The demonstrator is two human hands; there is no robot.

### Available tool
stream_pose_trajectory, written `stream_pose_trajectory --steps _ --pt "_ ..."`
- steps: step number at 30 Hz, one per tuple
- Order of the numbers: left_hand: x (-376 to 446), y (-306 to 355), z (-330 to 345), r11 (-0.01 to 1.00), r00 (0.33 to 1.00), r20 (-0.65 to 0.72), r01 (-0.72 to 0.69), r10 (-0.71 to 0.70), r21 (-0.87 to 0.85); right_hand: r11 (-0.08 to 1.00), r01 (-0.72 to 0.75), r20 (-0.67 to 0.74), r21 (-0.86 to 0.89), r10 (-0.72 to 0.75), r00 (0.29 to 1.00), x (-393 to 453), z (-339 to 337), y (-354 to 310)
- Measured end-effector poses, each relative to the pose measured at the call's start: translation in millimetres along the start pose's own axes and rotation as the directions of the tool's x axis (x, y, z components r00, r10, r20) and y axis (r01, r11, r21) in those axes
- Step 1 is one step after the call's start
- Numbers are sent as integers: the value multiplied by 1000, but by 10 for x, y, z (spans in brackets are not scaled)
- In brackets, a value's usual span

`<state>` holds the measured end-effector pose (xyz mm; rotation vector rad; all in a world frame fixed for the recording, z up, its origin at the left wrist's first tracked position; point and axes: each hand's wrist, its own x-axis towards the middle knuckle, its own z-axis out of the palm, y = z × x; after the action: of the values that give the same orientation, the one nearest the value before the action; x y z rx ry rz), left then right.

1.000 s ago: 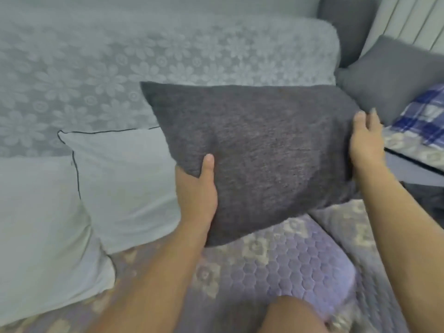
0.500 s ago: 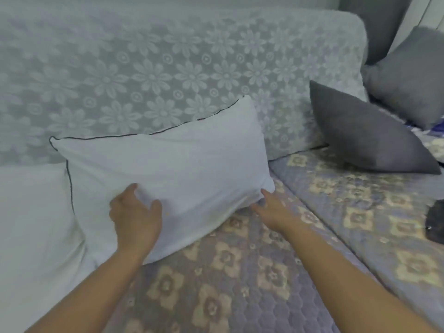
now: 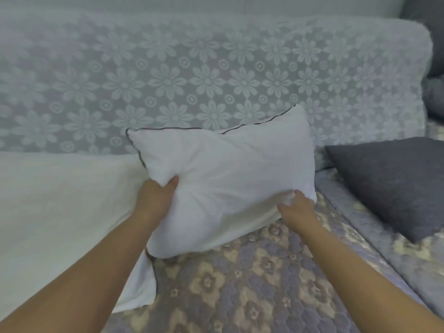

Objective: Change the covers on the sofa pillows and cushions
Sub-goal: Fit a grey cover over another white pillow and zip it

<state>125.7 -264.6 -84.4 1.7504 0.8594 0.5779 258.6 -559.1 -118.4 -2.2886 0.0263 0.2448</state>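
Note:
A white pillow [image 3: 230, 169] with thin dark piping stands tilted in the middle of the sofa, lifted off the seat. My left hand [image 3: 157, 197] grips its left edge, thumb on the front and fabric bunched under it. My right hand [image 3: 296, 209] grips its lower right corner. A dark grey covered pillow [image 3: 394, 183] lies on the seat at the right, apart from both hands. A second white pillow [image 3: 67, 212] lies flat at the left, partly behind my left arm.
The sofa back [image 3: 192, 75] wears a pale cover with a daisy pattern. The seat [image 3: 240, 284] has a quilted lilac cover with beige flowers. Another grey cushion [image 3: 436, 97] shows at the far right edge.
One second ago both hands held the dark grey pillow; it now lies at the right. Both hands then reached for the white pillow and have now gripped it and raised it.

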Motion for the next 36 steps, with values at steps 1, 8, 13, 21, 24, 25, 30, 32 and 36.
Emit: stream_pose_trajectory --steps 1,8,13,21,24,25,30,32,36 --pt "-140 171 -68 998 998 -33 -62 62 13 996 84 -125 15 -82 989 -113 -26 -110" --pt "-1418 580 -1548 958 950 -192 -267 245 -101 684 727 -618 -51 -594 515 -1302 -105 -1075" --pt "-1189 -485 -2684 886 934 -191 348 -301 307 638 731 57 -243 -743 667 -1750 671 -1401" --pt "-1532 -1242 -3231 949 979 -75 201 -188 242 387 901 333 -196 -838 432 -2939 1903 -1688" --pt "-1533 -1311 -3551 950 982 -62 190 -180 250 313 937 483 -155 -803 348 -3186 2214 -2122" --pt "-1504 -1357 -3705 944 981 -91 191 -172 271 296 944 507 -145 -797 328 -3236 2332 -2265" --pt "-1210 -1682 -4671 894 955 -258 236 -143 381 214 970 582 -119 -776 243 -3534 3128 -2947" --pt "-1022 -1878 -5125 852 932 -349 263 -103 452 221 971 615 -92 -754 229 -3695 3488 -3157" --pt "-656 -2240 -6054 791 802 -597 356 14 497 202 979 647 -33 -742 175 -3872 4089 -3383"
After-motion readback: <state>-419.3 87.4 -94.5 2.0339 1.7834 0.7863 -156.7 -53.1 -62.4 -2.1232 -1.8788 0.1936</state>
